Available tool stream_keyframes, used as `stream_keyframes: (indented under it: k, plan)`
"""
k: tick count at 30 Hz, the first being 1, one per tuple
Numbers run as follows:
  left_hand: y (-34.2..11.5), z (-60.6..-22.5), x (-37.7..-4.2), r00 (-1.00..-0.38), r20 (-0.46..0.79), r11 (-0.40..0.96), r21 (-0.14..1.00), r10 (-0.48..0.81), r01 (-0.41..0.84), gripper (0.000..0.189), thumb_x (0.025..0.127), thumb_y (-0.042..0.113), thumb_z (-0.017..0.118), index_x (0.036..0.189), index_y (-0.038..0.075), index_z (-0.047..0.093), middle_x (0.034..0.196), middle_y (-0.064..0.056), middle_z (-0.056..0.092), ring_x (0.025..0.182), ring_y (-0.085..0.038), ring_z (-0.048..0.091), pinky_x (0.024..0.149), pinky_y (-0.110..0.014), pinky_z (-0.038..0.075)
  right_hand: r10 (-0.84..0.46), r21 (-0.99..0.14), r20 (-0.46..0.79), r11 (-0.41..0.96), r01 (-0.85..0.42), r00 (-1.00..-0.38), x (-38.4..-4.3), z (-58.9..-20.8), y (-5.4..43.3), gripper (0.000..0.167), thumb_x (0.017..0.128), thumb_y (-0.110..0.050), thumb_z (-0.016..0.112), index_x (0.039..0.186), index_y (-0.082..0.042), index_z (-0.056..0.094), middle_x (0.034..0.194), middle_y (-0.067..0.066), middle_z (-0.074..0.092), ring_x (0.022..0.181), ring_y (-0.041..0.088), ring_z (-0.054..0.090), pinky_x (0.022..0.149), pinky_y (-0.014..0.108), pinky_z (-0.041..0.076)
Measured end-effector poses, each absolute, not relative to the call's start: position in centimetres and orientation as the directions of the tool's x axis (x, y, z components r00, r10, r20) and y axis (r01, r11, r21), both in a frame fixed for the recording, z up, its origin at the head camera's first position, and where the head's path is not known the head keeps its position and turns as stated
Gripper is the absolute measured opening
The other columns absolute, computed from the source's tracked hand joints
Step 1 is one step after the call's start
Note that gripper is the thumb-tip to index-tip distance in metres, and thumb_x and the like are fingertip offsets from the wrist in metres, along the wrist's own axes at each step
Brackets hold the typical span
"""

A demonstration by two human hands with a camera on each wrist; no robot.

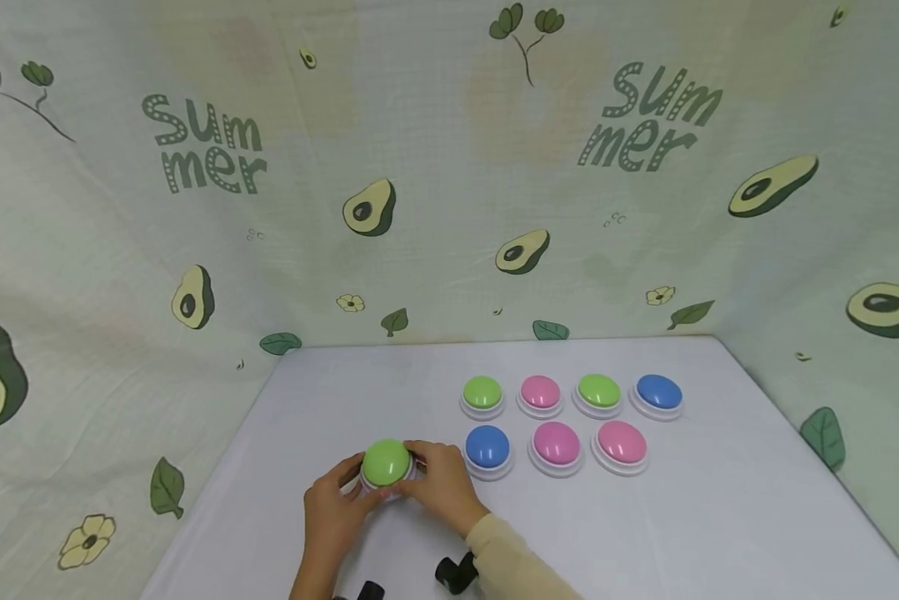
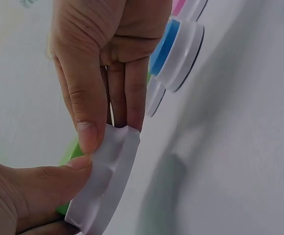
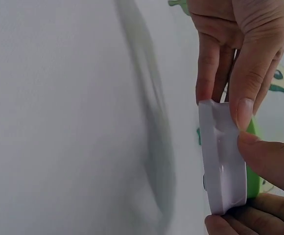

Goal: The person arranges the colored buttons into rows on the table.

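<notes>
A round push button with a green dome [image 1: 386, 462] and a white base [image 2: 105, 181] is held between both hands, off to the left of the other buttons. My left hand [image 1: 332, 508] grips its left side, thumb at the near edge and fingers around the rim. From the right, my right hand [image 1: 443, 487] pinches the same base, its thumb almost meeting the left one. In the right wrist view the white base [image 3: 223, 161] appears tilted on edge with a gap to the tabletop. Fingers hide part of the rim.
Right of the hands stand two rows of similar buttons: a blue button [image 1: 487, 447] closest, pink buttons [image 1: 556, 444] beside it, and green, pink and blue ones behind. They rest on a white table [image 1: 681, 533]. A cloth with avocado prints [image 1: 449, 167] hangs behind.
</notes>
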State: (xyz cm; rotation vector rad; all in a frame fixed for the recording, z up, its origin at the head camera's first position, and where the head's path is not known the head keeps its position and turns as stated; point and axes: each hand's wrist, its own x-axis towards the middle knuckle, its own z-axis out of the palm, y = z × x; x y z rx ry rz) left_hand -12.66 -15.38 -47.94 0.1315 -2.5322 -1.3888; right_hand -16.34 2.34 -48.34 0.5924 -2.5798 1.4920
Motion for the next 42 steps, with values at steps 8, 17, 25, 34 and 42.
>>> stream_keyframes:
  k: [8, 17, 25, 34, 42]
  plan:
    - [-12.7, -47.4, -14.0, -0.961, 0.243, 0.52, 0.843, -0.133, 0.141, 0.065, 0.073, 0.005, 0.096, 0.13, -0.008, 0.068, 0.133, -0.027, 0.066, 0.124, -0.045, 0.064, 0.09, -0.036, 0.06, -0.262, -0.85, 0.244, 0.405, -0.336, -0.934, -17.0, -47.4, 5.4, 0.063, 0.082, -0.015, 0.091, 0.133, 0.01, 0.065, 0.134, 0.024, 0.068, 0.125, 0.036, 0.066, 0.096, 0.036, 0.058]
    - [-9.3, -47.0, -15.5, -0.966, 0.247, 0.495, 0.851, -0.08, 0.176, 0.062, 0.075, 0.003, 0.094, 0.131, -0.008, 0.068, 0.133, -0.025, 0.068, 0.125, -0.042, 0.065, 0.089, -0.032, 0.06, -0.203, -0.805, 0.29, 0.477, -0.353, -0.935, -17.0, -46.6, 9.1, 0.059, 0.081, -0.014, 0.091, 0.132, 0.006, 0.068, 0.129, 0.02, 0.072, 0.116, 0.034, 0.071, 0.094, 0.043, 0.06]
    - [-6.0, -46.4, -16.9, -0.968, 0.252, 0.451, 0.864, -0.005, 0.223, 0.06, 0.076, 0.001, 0.093, 0.131, -0.006, 0.069, 0.132, -0.023, 0.069, 0.126, -0.039, 0.065, 0.091, -0.032, 0.059, -0.102, -0.829, 0.292, 0.469, -0.305, -0.951, -17.0, -46.0, 12.3, 0.058, 0.079, -0.008, 0.092, 0.129, 0.008, 0.069, 0.128, 0.024, 0.071, 0.118, 0.038, 0.07, 0.092, 0.04, 0.06]
    - [-1.7, -46.1, -17.9, -0.966, 0.246, 0.427, 0.867, 0.082, 0.257, 0.058, 0.077, 0.0, 0.092, 0.13, -0.005, 0.069, 0.13, -0.022, 0.07, 0.124, -0.037, 0.066, 0.09, -0.03, 0.06, 0.007, -0.816, 0.261, 0.536, -0.217, -0.965, -16.5, -45.5, 16.6, 0.061, 0.08, -0.012, 0.093, 0.133, 0.005, 0.068, 0.131, 0.022, 0.07, 0.123, 0.037, 0.067, 0.095, 0.042, 0.059]
    - [2.9, -45.3, -18.6, -0.942, 0.301, 0.418, 0.844, 0.145, 0.334, 0.055, 0.076, 0.001, 0.094, 0.125, -0.008, 0.071, 0.124, -0.022, 0.071, 0.119, -0.034, 0.069, 0.087, -0.025, 0.06, 0.085, -0.798, 0.263, 0.578, -0.167, -0.961, -15.8, -45.3, 20.9, 0.065, 0.081, -0.009, 0.092, 0.136, 0.01, 0.064, 0.132, 0.027, 0.067, 0.124, 0.041, 0.066, 0.097, 0.045, 0.057]
